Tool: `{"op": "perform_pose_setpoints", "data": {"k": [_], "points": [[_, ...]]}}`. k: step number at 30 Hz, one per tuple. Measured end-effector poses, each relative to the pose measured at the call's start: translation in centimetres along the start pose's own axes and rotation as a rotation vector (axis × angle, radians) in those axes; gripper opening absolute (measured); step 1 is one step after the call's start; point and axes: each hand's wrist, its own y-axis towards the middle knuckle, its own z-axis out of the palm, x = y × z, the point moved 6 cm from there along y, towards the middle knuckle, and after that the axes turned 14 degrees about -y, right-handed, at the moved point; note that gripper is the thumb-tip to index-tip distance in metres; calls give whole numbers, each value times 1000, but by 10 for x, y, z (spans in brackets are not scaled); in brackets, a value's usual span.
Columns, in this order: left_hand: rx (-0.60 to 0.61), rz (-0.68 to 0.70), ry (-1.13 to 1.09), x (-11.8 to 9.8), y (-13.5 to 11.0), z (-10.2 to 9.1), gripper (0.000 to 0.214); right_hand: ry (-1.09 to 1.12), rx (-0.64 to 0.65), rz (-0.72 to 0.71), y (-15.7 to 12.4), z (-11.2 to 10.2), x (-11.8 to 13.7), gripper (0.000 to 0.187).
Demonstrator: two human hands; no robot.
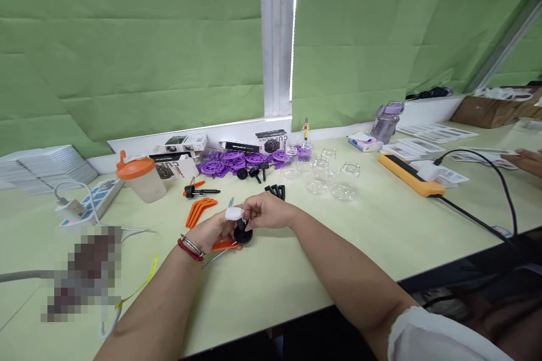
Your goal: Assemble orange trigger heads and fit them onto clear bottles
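Note:
My left hand (212, 232) is closed around a black part with a round disc base (243, 234), held just above the table. In the same hand are an orange angled piece (224, 244) and a thin metal rod (217, 255). Something white (234, 214) covers the left thumb tip. My right hand (267, 211) pinches at the black part's stem; its fingertips partly hide what they grip. Beyond the hands lie several orange angled pieces (200, 211), a black stemmed part (202, 192) and short black tubes (276, 191).
Purple openwork discs (232, 161) are piled by the wall near cup-holder boxes (175, 166). Clear jars (345, 181) stand to their right. An orange-lidded shaker (146, 180), power strips (410, 175) and trailing cables flank the work area. Another person's hand (527, 162) is at far right.

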Motion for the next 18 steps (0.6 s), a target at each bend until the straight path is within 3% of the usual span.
{"op": "perform_pose_setpoints", "data": {"k": [7, 18], "points": [[-20, -14, 43, -3, -2, 3, 45, 18, -3, -10, 0, 1, 2, 21], [53, -11, 20, 0, 1, -1, 40, 37, -6, -10, 2, 2, -3, 20]]}}
